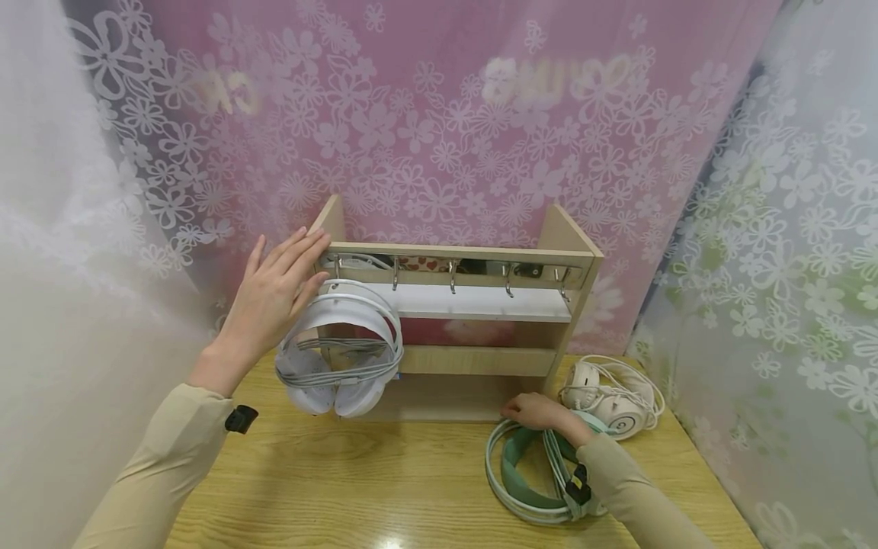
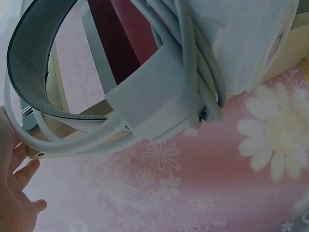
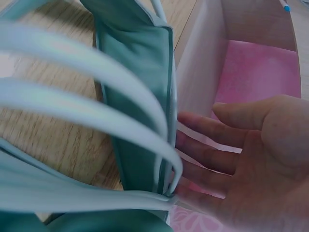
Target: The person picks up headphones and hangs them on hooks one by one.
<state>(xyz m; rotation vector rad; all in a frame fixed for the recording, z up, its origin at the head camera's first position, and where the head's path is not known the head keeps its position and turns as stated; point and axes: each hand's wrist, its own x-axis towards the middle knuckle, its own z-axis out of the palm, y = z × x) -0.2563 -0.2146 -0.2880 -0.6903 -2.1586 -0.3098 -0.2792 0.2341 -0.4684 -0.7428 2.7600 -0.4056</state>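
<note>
My left hand point(image 1: 274, 290) rests with straight fingers against the upper left corner of a small wooden rack point(image 1: 439, 360). Just beside it, white headphones point(image 1: 348, 311) with a bundled grey cable hang from the leftmost metal hook. My right hand point(image 1: 538, 412) is low at the rack's bottom right, over green headphones point(image 1: 511, 476) that lie on the table with their cable bundled. In the right wrist view its fingers point(image 3: 207, 181) are extended, fingertips right at the edge of the green headband point(image 3: 137, 87), not curled round it.
Cream headphones point(image 1: 620, 415) with a loose cable lie at the right, beside the rack. Several more hooks point(image 1: 453, 276) line the rack's top rail. A white shelf board point(image 1: 480, 303) sits below them. Floral curtains point(image 1: 439, 122) enclose the wooden table point(image 1: 384, 488).
</note>
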